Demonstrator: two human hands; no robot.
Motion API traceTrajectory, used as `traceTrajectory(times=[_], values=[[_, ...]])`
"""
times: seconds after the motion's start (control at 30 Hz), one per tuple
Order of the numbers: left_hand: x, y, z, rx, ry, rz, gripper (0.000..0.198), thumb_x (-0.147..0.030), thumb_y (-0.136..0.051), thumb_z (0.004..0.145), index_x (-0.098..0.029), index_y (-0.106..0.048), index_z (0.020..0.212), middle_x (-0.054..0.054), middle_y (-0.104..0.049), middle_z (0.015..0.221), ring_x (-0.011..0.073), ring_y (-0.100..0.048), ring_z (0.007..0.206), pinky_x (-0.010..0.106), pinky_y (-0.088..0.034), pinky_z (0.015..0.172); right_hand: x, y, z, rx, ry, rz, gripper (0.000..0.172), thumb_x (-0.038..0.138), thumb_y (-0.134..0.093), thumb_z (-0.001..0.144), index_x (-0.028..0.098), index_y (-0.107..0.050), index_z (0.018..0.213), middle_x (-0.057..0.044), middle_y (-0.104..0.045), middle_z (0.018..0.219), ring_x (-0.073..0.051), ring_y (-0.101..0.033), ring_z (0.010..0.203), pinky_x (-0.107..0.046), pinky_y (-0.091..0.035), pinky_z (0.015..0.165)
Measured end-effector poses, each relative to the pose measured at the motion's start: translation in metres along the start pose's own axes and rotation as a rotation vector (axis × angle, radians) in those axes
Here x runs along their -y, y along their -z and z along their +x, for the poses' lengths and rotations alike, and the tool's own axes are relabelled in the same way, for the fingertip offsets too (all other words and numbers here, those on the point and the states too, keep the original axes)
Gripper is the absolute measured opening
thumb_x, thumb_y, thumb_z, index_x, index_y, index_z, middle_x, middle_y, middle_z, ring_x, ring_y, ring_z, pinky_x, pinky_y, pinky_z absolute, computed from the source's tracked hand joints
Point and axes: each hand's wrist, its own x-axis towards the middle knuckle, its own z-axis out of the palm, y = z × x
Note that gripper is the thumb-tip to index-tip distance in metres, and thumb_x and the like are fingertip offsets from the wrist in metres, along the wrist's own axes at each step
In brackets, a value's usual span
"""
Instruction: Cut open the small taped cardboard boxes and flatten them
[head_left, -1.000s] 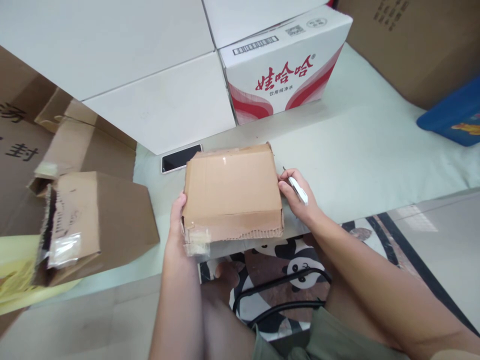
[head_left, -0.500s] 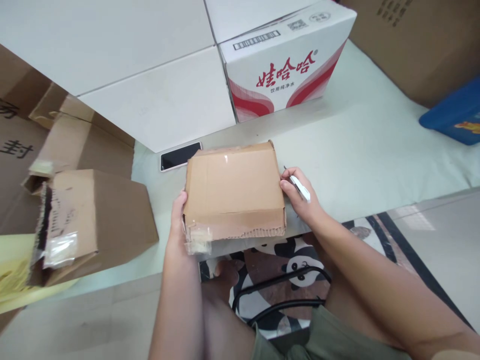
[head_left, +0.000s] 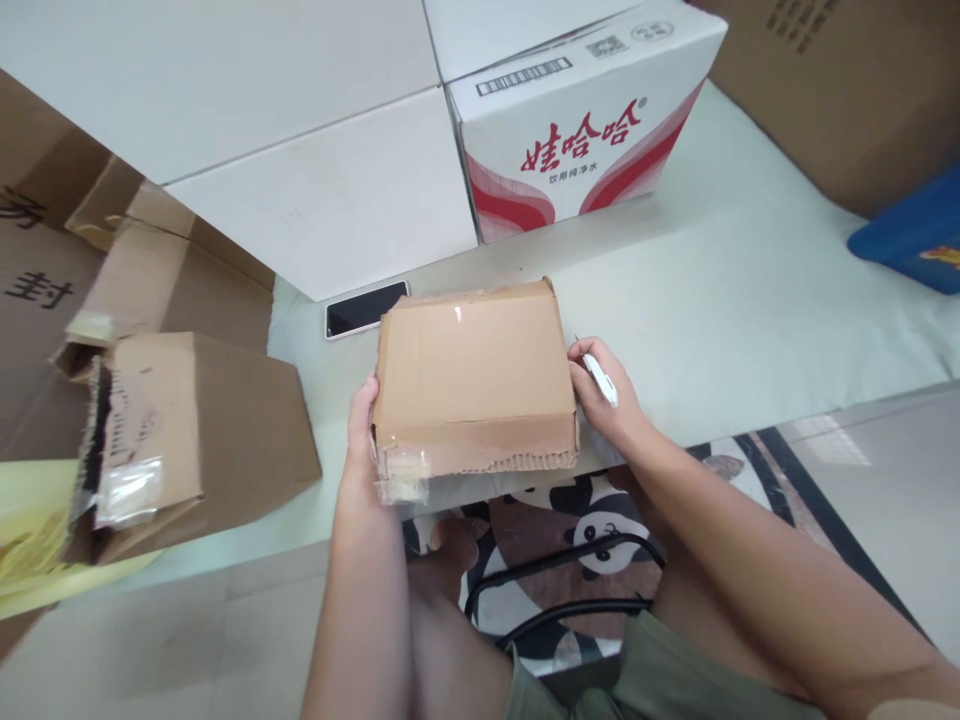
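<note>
- Left hand (head_left: 361,420) is gripping the cardboard box (head_left: 476,370), frame centre, fingers partly hidden.
- Right hand (head_left: 591,395) is curling round a white tool (head_left: 601,381) beside it.
- Neither is shifting much; the box is staying steady.

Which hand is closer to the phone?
Left. The left hand is below the phone in the picture; the right hand is farther away, across the held box.

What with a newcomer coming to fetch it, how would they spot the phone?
Find the white boxes stacked at the back. In front of them, by the far left corner of the held carton, lies the phone: pale-rimmed, the only black screen among boxes.
</note>
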Motion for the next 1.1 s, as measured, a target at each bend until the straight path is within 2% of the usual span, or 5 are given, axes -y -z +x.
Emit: traceTrajectory(times=[0.2,0.43,0.63,0.97,1.1], values=[[-0.001,-0.002,0.0,-0.076,0.042,-0.024,0.038,-0.053,-0.07,0.077,-0.022,-0.071,0.099,0.004,-0.075,0.083,0.0279,-0.074,0.086,0.035,-0.058,0.071,0.002,0.001,0.0,0.005,-0.005,0.036,0.021,0.045,-0.057,0.091,0.025,-0.051,0.089,0.003,-0.049,0.068,-0.019,-0.05,0.067,-0.034,-0.043,0.067],[0.0,0.001,0.005,0.001,-0.067,-0.008,0.04,-0.046,-0.073,0.077,-0.023,-0.069,0.109,0.0,-0.076,0.092,0.0239,-0.072,0.1,0.029,-0.055,0.08,0.012,0.002,-0.001,0.045,-0.029,0.045,0.026,0.046,-0.065,0.082,0.025,-0.049,0.087,0.003,-0.052,0.07,-0.016,-0.046,0.065,-0.032,-0.037,0.062],[0.002,-0.001,0.003,-0.006,-0.035,-0.045,0.041,-0.045,-0.074,0.078,-0.022,-0.069,0.112,-0.002,-0.076,0.091,0.0187,-0.071,0.081,0.029,-0.054,0.075,0.014,0.0,0.0,0.047,-0.075,0.039,0.027,0.047,-0.062,0.078,0.025,-0.047,0.082,0.004,-0.048,0.067,-0.016,-0.044,0.063,-0.032,-0.034,0.061],[0.002,-0.002,0.007,0.004,-0.065,-0.016,0.043,-0.046,-0.075,0.073,-0.023,-0.071,0.109,0.002,-0.077,0.091,0.0247,-0.073,0.101,0.032,-0.057,0.085,0.012,-0.004,-0.001,0.049,-0.057,0.09,0.028,0.046,-0.063,0.08,0.025,-0.046,0.084,0.004,-0.048,0.07,-0.015,-0.043,0.064,-0.032,-0.033,0.062],[0.004,-0.002,0.007,-0.012,-0.074,-0.029,0.045,-0.05,-0.077,0.07,-0.023,-0.071,0.106,0.002,-0.075,0.089,0.0265,-0.072,0.098,0.035,-0.057,0.085,0.013,-0.004,-0.001,0.044,-0.065,0.101,0.029,0.047,-0.063,0.08,0.024,-0.046,0.085,0.003,-0.049,0.071,-0.015,-0.044,0.066,-0.032,-0.033,0.063]])
